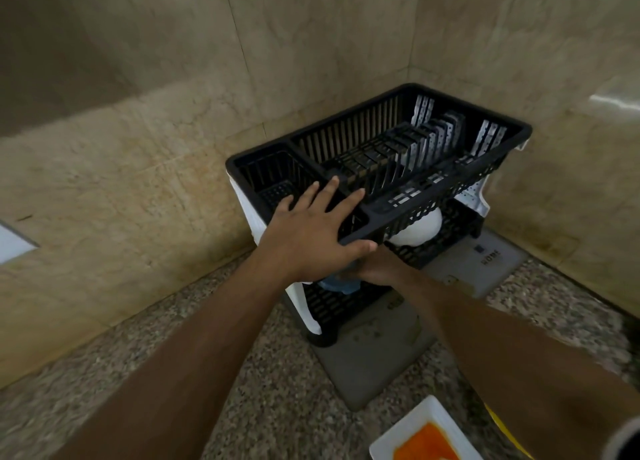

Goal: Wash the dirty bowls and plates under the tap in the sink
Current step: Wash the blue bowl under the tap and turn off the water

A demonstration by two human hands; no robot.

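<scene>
- Head view shows my left hand (311,224) spread flat, fingers straight, pressing on the near left corner of the black dish rack (381,154), on its upper tier.
- My right hand (375,269) reaches under that tier at about 5 o'clock from the left; it touches a blue bowl (337,284), but its fingers are hidden and I cannot tell the grip.
- A white bowl (419,229) sits upturned on the lower tier, at 2 o'clock from the right hand.
- A white plate (424,435) smeared orange lies on the counter (104,407) at 6 o'clock, well apart.
</scene>
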